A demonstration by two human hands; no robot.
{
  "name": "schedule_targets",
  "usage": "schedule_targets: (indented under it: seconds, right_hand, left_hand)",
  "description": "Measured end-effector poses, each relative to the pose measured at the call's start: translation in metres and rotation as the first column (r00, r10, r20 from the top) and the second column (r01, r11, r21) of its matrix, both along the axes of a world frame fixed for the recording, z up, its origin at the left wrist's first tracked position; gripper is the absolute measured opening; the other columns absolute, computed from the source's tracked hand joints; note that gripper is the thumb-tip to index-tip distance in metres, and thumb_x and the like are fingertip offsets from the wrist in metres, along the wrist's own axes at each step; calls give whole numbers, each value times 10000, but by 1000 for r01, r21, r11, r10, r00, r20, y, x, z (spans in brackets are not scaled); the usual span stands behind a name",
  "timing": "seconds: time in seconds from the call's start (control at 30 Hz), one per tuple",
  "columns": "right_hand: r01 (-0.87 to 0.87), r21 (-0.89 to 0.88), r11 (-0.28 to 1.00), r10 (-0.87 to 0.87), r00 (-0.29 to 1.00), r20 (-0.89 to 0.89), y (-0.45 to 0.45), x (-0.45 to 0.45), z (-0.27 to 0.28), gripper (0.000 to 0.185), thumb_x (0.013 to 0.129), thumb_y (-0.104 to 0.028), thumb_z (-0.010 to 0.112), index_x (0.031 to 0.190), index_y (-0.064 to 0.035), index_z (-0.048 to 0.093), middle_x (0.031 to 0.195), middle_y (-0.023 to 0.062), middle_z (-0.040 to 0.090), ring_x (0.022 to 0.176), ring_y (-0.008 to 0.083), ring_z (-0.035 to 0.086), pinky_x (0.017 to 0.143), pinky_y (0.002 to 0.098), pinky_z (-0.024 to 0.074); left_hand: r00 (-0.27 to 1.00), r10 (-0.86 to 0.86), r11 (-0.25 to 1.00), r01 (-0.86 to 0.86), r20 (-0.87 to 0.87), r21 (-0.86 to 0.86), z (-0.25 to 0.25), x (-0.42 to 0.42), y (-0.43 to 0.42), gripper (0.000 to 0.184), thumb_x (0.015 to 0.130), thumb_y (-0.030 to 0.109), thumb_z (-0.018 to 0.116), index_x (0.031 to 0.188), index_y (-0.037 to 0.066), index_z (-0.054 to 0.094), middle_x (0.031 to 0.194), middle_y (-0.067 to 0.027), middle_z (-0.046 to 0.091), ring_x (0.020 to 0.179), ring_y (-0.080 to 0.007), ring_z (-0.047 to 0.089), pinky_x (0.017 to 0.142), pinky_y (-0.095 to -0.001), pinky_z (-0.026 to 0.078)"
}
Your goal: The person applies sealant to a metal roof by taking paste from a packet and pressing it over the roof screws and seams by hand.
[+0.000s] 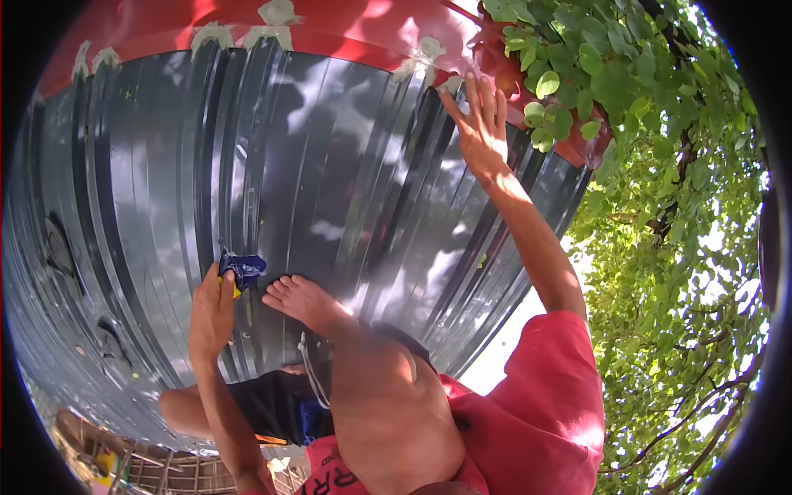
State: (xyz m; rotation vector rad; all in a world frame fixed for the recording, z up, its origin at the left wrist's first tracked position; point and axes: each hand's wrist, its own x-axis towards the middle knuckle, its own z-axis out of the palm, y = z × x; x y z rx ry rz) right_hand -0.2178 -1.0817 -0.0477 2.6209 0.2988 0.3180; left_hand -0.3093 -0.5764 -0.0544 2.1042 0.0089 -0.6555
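Note:
My left hand (213,312) is closed around a crumpled blue and yellow packet (244,267), low over the grey ribbed metal roof sheet (318,190). What is inside the packet is hidden. Farther up on the right, my right hand (483,124) stretches out with fingers apart. Its fingertips reach the seam where the sheet meets a red metal strip (346,29). Beside those fingers, a patch of pale grey sealant (422,58) is smeared over the seam. More such patches (213,35) sit along the same edge to the left.
My bare foot (301,301) rests on the roof near the packet. Two dark sandal-like things (59,247) lie at the left. Leafy branches (577,74) hang over the roof's right edge. A wooden lattice (177,472) shows below at lower left.

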Motion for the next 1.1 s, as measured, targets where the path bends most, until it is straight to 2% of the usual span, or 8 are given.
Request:
schedule_targets:
  seconds: [0.07,0.33,0.37,0.6,0.73,0.77,1.0,1.1]
  right_hand:
    - [41,-75,996,-43,999,-26,-2,2,13,792,812,61,602,1519,-280,500,1648,180,331,1525,403,301,1257,598,200]
    - [24,168,985,-40,995,88,-7,9,-3,700,856,34,572,1509,-210,513,1651,191,307,1544,406,269,1241,591,195]
    - [87,133,987,-94,994,50,0,8,-1,717,856,40,570,1532,-179,479,1637,195,320,1547,404,259,1244,594,195]
    - [102,22,995,-101,994,-31,14,3,-7,706,861,37,587,1535,-130,461,1650,185,308,1543,389,272,1252,577,218]
    - [19,65,998,-17,999,-29,13,0,-4,658,850,28,597,1489,-108,516,1656,182,304,1537,390,280,1247,582,234]
    - [7,35,999,-6,1000,-18,14,0,-4,639,839,36,592,1457,-119,551,1643,174,321,1517,393,306,1239,583,244]
    - [-6,209,978,-2,999,40,13,-5,1,761,766,112,587,1463,-192,550,1611,160,349,1505,384,307,1220,586,261]
    - [-6,164,986,11,999,-31,8,-1,2,789,779,113,566,1496,-212,523,1650,159,305,1543,381,256,1235,587,235]
  left_hand:
    - [1000,7,1000,-7,2,5,0,-1,1,316,1099,228,481,1104,-78,556,762,-257,602,706,-435,590,686,-464,467]
    - [1000,-2,1000,2,14,-13,2,-1,2,322,1097,229,485,1133,-82,560,804,-264,622,731,-445,610,710,-461,495]
    - [1000,4,1000,-4,4,-12,2,-1,1,318,1097,226,483,1134,-81,561,808,-264,624,736,-445,612,712,-463,496]
    - [999,29,999,-30,-32,-44,2,-1,1,311,1094,217,474,1134,-79,562,819,-269,630,750,-447,617,723,-463,491]
    - [999,15,1000,-16,-38,-15,1,1,3,304,1090,214,478,1126,-75,563,814,-273,626,749,-457,607,711,-463,479]
    - [999,9,1000,-9,-46,-10,3,2,3,307,1090,218,480,1125,-75,564,813,-274,625,751,-458,602,710,-463,475]
    - [999,-8,1000,9,-33,23,-2,-1,6,330,1089,244,483,1130,-71,571,803,-271,616,741,-458,576,704,-454,466]
    - [998,-31,998,34,-50,56,-4,-3,7,344,1091,241,481,1173,-79,575,801,-269,616,735,-441,581,709,-451,471]
